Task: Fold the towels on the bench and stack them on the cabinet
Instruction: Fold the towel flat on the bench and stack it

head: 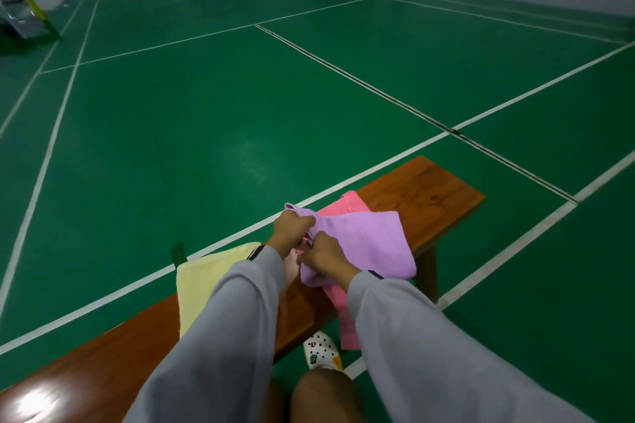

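Your left grip [292, 227] and right grip [326, 256] each pinch the soft lilac towel [372, 237] over the glossy wooden bench [433, 194], which half hides the pink towel [352, 204].

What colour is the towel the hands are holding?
Lilac, a soft light purple. The lilac cloth towel shows best in the head view.

The purple towel [371, 237] hides most of the pink towel [354, 204] beneath.
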